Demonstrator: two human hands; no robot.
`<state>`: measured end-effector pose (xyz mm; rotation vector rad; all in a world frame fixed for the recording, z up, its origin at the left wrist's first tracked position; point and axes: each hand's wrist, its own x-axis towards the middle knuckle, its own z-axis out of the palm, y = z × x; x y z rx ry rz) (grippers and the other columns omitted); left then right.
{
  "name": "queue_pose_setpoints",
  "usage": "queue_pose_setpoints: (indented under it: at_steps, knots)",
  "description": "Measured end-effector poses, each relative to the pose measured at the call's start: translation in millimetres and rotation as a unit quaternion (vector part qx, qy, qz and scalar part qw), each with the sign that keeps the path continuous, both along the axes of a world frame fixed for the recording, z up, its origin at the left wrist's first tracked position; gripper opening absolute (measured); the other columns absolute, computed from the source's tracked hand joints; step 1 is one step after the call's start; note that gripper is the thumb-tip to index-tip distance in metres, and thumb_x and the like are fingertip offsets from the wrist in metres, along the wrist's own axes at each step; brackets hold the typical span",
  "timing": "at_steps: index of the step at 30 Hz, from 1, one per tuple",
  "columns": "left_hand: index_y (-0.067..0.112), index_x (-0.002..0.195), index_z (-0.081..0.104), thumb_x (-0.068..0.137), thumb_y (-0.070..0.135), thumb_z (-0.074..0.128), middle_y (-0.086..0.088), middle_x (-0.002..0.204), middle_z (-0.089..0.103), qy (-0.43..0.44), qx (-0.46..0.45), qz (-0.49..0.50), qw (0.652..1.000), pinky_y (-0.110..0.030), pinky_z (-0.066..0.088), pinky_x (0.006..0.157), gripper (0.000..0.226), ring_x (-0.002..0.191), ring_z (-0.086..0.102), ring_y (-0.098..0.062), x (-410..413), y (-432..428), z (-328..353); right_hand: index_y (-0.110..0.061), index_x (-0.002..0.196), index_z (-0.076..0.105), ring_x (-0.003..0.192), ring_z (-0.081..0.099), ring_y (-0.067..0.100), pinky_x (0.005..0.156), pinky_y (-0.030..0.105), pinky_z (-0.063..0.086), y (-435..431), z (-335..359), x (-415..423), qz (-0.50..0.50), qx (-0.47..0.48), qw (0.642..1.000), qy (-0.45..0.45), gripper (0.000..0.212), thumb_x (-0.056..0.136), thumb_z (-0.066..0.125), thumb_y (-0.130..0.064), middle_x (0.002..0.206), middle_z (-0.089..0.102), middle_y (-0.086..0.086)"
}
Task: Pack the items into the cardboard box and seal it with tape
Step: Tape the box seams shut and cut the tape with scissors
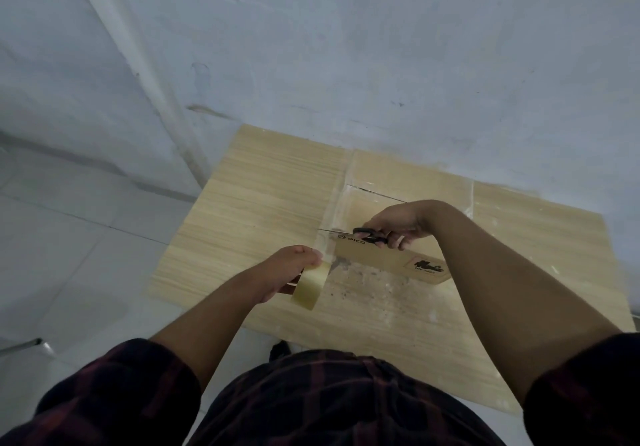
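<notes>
Head view, and the cardboard box is seen lying on the wooden table, right of centre, its near face marked PICO, directly beneath the right hand and at about two o'clock from the left hand. The tape roll is gripped by the curled fingers of the left hand, hanging at its five o'clock, and a strip of tape is drawn from it towards twelve o'clock against the box's left edge. Black-handled scissors are clasped in the right hand, blades pointed to nine o'clock, their tip brought just beside that strip.
</notes>
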<state>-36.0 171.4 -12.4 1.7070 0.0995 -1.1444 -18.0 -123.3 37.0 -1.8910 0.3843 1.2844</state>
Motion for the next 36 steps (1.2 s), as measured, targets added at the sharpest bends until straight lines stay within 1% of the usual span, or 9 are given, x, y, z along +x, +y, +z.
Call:
queue_pose_setpoints:
  at_steps: [4,9,14,19,25,31,33,34,36]
  knots:
    - [0.026,0.122,0.071,0.102,0.038,0.063,-0.007,0.111,0.072,0.000,-0.003,0.002,1.000,-0.040,0.057,0.087,0.025,0.097,0.068,-0.024,-1,0,0,-0.029,0.105,0.076,0.060,0.043,0.017,0.061,0.032,0.034,1,-3,2,0.006,-0.016,1.000,-0.010,0.035,0.087,0.069,-0.059,0.079,0.056,0.001]
    - [0.025,0.122,0.070,0.102,0.037,0.063,-0.007,0.111,0.074,-0.002,-0.006,0.006,1.000,-0.040,0.057,0.089,0.025,0.097,0.069,-0.024,-3,1,3,-0.017,0.122,0.074,0.058,0.041,0.016,0.061,0.033,0.031,2,-11,4,0.025,-0.045,0.998,-0.020,0.080,0.065,0.073,-0.073,0.081,0.055,0.001]
    - [0.025,0.121,0.071,0.102,0.037,0.063,-0.009,0.113,0.075,-0.005,-0.002,0.011,1.000,-0.040,0.058,0.089,0.024,0.096,0.069,-0.023,-5,0,3,-0.019,0.088,0.061,0.054,0.037,0.015,0.059,0.034,0.027,3,-12,2,0.020,-0.061,0.998,-0.023,0.052,0.078,0.071,-0.069,0.076,0.054,0.000]
    - [0.025,0.120,0.071,0.102,0.038,0.063,-0.007,0.110,0.074,-0.010,0.001,0.014,1.000,-0.039,0.057,0.087,0.024,0.095,0.069,-0.023,-7,-1,4,-0.022,0.101,0.069,0.054,0.037,0.014,0.057,0.033,0.025,3,-15,-2,0.010,-0.053,0.998,-0.037,0.051,0.078,0.069,-0.067,0.077,0.056,-0.003]
    - [0.025,0.120,0.070,0.103,0.038,0.061,-0.007,0.110,0.075,-0.012,0.004,0.017,1.000,-0.040,0.057,0.090,0.023,0.096,0.069,-0.023,-10,-2,5,-0.020,0.099,0.071,0.054,0.033,0.012,0.054,0.031,0.022,2,-16,-9,0.005,-0.047,0.995,-0.083,0.033,0.098,0.061,-0.052,0.076,0.053,-0.003]
    - [0.026,0.121,0.069,0.104,0.039,0.060,-0.008,0.113,0.075,-0.017,0.008,0.019,1.000,-0.039,0.056,0.088,0.023,0.098,0.068,-0.024,-12,-3,8,-0.035,0.069,0.078,0.054,0.028,0.012,0.055,0.033,0.020,6,-7,-15,0.021,-0.019,0.992,-0.123,0.040,0.103,0.057,-0.041,0.067,0.050,-0.006]
    - [0.026,0.121,0.069,0.103,0.040,0.060,-0.010,0.117,0.075,-0.019,0.009,0.019,1.000,-0.040,0.056,0.090,0.024,0.100,0.069,-0.025,-13,-3,8,-0.028,0.087,0.080,0.057,0.028,0.013,0.056,0.033,0.020,5,-5,-17,0.013,-0.011,0.993,-0.118,0.028,0.092,0.056,-0.043,0.071,0.051,-0.004]
    - [0.026,0.120,0.069,0.103,0.040,0.060,-0.011,0.118,0.075,-0.020,0.010,0.020,1.000,-0.040,0.056,0.090,0.023,0.100,0.069,-0.025,-13,-4,8,-0.019,0.097,0.078,0.058,0.028,0.013,0.056,0.033,0.020,5,-5,-17,0.010,-0.012,0.992,-0.122,0.035,0.087,0.054,-0.043,0.073,0.052,-0.003]
    - [0.026,0.120,0.069,0.104,0.039,0.060,-0.012,0.119,0.074,-0.021,0.011,0.023,0.999,-0.040,0.056,0.090,0.023,0.099,0.068,-0.024,-13,-4,8,-0.013,0.101,0.073,0.058,0.029,0.013,0.056,0.034,0.021,4,-6,-17,0.008,-0.021,0.991,-0.130,0.034,0.092,0.052,-0.038,0.075,0.052,-0.002]
